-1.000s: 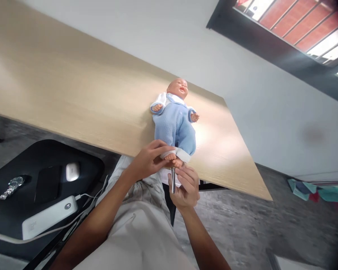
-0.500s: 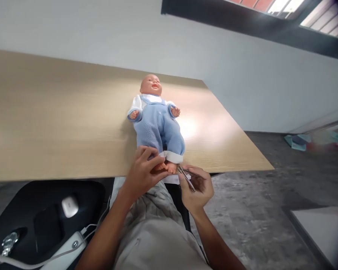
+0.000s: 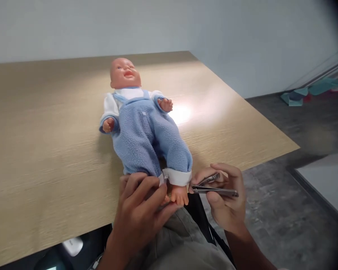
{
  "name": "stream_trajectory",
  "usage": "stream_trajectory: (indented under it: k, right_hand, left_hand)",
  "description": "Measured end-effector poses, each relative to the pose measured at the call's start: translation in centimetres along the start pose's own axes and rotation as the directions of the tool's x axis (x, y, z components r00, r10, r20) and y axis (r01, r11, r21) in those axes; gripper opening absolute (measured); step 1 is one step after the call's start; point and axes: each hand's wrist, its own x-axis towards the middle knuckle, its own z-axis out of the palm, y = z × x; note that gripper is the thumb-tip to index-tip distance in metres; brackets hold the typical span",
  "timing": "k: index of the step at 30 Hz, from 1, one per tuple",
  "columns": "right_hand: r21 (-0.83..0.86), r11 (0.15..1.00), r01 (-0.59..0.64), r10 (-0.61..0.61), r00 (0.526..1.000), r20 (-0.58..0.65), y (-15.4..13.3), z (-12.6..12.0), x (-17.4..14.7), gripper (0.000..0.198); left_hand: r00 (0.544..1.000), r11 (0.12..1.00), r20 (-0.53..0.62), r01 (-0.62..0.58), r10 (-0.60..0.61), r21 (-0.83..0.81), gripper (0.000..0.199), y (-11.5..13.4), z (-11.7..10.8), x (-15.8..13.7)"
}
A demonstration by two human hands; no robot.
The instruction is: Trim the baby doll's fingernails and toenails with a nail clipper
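Observation:
A baby doll (image 3: pixel 142 127) in blue fleece overalls and a white top lies on its back, its feet at the table's near edge. My left hand (image 3: pixel 142 204) is closed around one of the doll's feet, which it mostly hides; its thumb reaches under the other foot (image 3: pixel 179 195). In my right hand (image 3: pixel 225 195) is a metal nail clipper (image 3: pixel 215 190), pinched between thumb and fingers. The lever stands apart from the body, and the clipper's tip is close beside the bare foot, below the white cuff (image 3: pixel 178 177). Whether the tip touches it I cannot tell.
The wooden table (image 3: pixel 59 150) runs back to a pale wall (image 3: pixel 81 30). Under its near edge is a dark seat with a white case (image 3: pixel 73 245) on it. Teal items (image 3: pixel 295 97) lie on the grey floor at the right.
My view has moved closer and turned, so the doll looks larger. My right hand has turned the nail clipper nearly level; its lever now stands out. My left hand keeps its hold on the foot.

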Motion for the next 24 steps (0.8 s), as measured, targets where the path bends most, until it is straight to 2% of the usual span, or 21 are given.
stream_trajectory:
  k: [3,7,10,12,15,19,24]
  right_hand:
    - [0.056,0.998,-0.022,0.022,1.000,0.000,0.1,0.1,0.0,0.029]
    - [0.103,0.994,-0.044,0.043,0.999,0.009,0.0,0.2,-0.1,0.037]
    - [0.136,0.984,-0.115,0.106,0.992,0.068,-0.4,0.0,-0.4,0.036]
    - [0.163,0.969,-0.184,0.162,0.977,0.137,-0.6,-0.1,-0.6,0.038]
    - [0.225,0.948,-0.226,0.183,0.963,0.198,-0.6,0.0,-0.8,0.048]
    - [0.336,0.918,-0.212,0.155,0.970,0.188,0.0,0.2,-0.5,0.052]
    - [0.340,0.921,-0.189,0.090,0.954,0.285,0.7,-0.1,0.4,0.055]
  left_hand:
    - [1.000,1.000,-0.026,0.001,-0.001,0.003,0.015,0.0,-0.1,0.1]
    - [0.999,1.000,-0.041,0.020,-0.021,-0.021,0.014,0.3,0.0,0.0]
    - [0.997,1.000,-0.071,0.026,-0.025,0.004,0.015,0.8,-0.2,0.3]
    - [0.997,0.999,-0.070,-0.011,0.015,0.046,0.020,1.0,-0.4,0.9]
    - [0.995,0.994,0.062,-0.080,0.076,0.073,0.028,0.9,-0.7,2.3]
    - [0.956,0.991,0.271,-0.127,0.112,0.035,0.032,0.3,-0.6,3.8]
    - [0.956,0.990,0.287,-0.097,0.065,0.098,0.055,0.1,-0.4,4.4]
